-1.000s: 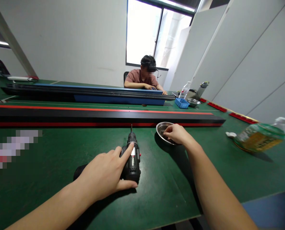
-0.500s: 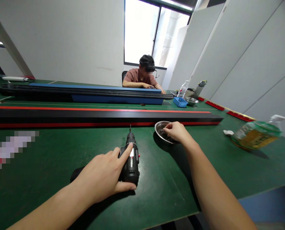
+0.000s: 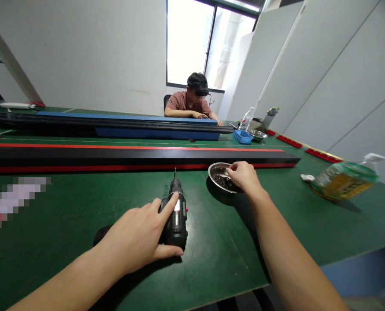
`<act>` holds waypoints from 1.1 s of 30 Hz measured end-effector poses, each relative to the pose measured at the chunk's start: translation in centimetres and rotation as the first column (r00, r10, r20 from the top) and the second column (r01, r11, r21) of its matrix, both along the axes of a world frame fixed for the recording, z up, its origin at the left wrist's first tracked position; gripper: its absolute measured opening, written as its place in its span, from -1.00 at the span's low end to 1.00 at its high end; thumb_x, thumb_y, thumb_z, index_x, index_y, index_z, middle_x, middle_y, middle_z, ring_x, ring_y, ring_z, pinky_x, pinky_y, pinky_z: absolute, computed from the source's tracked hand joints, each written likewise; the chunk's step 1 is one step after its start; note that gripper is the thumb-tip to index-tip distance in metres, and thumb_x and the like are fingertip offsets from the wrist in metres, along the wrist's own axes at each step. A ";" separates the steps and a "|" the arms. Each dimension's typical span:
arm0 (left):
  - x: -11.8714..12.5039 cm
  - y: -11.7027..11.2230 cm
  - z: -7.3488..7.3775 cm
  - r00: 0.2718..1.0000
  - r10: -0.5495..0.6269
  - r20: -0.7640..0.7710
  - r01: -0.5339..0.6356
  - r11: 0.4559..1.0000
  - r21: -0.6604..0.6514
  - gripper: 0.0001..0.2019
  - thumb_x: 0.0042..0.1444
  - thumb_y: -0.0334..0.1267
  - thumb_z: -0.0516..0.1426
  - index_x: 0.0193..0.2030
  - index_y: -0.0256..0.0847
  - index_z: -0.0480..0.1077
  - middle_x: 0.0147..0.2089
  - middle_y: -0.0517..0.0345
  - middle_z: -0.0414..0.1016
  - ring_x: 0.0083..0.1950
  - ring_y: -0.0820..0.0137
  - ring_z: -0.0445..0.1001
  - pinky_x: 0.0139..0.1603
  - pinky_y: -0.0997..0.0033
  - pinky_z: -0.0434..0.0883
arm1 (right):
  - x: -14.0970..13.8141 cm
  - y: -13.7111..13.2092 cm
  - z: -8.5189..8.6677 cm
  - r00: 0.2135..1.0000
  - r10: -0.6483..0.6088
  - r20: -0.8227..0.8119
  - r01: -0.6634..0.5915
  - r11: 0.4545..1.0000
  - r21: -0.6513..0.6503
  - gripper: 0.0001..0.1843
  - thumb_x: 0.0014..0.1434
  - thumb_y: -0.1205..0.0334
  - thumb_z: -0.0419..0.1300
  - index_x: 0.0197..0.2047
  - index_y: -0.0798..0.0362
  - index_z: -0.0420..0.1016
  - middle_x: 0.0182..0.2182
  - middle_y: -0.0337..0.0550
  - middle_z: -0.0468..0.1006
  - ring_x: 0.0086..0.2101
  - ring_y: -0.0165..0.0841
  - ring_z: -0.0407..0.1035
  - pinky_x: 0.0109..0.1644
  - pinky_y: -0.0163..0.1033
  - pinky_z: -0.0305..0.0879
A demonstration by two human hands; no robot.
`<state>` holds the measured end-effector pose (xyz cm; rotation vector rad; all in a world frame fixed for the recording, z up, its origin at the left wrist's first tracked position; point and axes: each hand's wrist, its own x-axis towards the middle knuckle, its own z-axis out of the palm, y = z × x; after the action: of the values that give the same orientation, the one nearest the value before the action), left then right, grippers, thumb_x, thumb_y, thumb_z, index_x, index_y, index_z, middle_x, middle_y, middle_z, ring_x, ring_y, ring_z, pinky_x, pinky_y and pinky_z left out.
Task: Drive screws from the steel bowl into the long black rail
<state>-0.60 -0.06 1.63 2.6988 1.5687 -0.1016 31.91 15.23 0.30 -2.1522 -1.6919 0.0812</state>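
Observation:
A black cordless drill (image 3: 176, 214) lies on the green table (image 3: 66, 216), bit pointing away from me. My left hand (image 3: 137, 235) is wrapped round its body, forefinger stretched along the top. A small metal bowl (image 3: 219, 172) with dark screws sits to the right of the drill. My right hand (image 3: 244, 176) hovers over the bowl's right rim with fingertips pinched together; whether a screw is between them is too small to tell.
A long black bar with red stripes (image 3: 130, 156) lies across the table behind the drill, a black and blue bar (image 3: 115, 125) behind it. A person (image 3: 192, 101) sits at the far end. Blue tray (image 3: 242, 136), bottles (image 3: 247, 119) back right; a lying bottle (image 3: 344, 179) at right.
My right hand has lifted out of the bowl's screws and drawn back toward its right rim, fingers pinched. The left hand stays on the drill.

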 end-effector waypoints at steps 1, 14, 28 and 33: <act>0.0 0.0 0.0 1.000 -0.002 0.002 0.002 1.000 0.001 0.06 0.11 0.42 0.05 0.57 -0.08 -0.27 0.05 -0.17 0.47 -0.15 -0.01 0.59 -0.18 0.05 0.52 | 0.0 0.0 0.0 1.000 -0.002 -0.003 0.002 1.000 0.006 -0.80 0.18 0.15 0.28 -0.21 0.03 0.70 -0.25 0.07 0.68 -0.18 -0.14 0.57 -0.08 -0.18 0.37; 0.1 -0.1 0.3 1.000 0.002 0.023 -0.001 0.999 -0.054 0.10 0.07 0.41 0.10 0.57 -0.06 -0.28 0.09 -0.18 0.46 -0.11 -0.01 0.58 -0.13 0.06 0.52 | -5.1 -1.2 2.1 0.888 0.327 -0.324 -0.204 0.911 0.359 -0.77 0.24 0.13 0.25 -0.23 0.08 0.70 -0.27 -0.06 0.71 -0.27 -0.26 0.57 -0.11 -0.27 0.40; 0.0 -0.6 0.1 0.997 -0.022 0.070 0.027 0.997 -0.071 0.13 0.00 0.40 0.17 0.57 -0.03 -0.24 0.10 -0.17 0.47 -0.07 -0.04 0.58 -0.05 0.00 0.52 | -14.7 3.1 -5.1 0.778 0.352 -0.520 -0.282 0.936 0.212 -0.79 0.23 0.14 0.26 -0.22 0.02 0.72 -0.22 -0.11 0.72 -0.19 -0.26 0.60 -0.03 -0.27 0.42; 0.0 -0.7 0.0 0.997 -0.033 0.065 0.036 0.998 -0.042 0.14 -0.02 0.43 0.16 0.57 -0.03 -0.22 0.09 -0.17 0.48 -0.11 -0.08 0.60 -0.11 -0.06 0.54 | -14.1 3.6 -5.9 0.709 0.383 -0.593 -0.360 0.919 0.163 -0.74 0.21 0.11 0.27 -0.20 0.09 0.71 -0.34 -0.11 0.70 -0.39 -0.33 0.55 -0.25 -0.31 0.40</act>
<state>-0.60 -0.72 1.63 2.6684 1.4855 -0.0478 17.77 18.87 -5.59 -1.4671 -1.6516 0.7786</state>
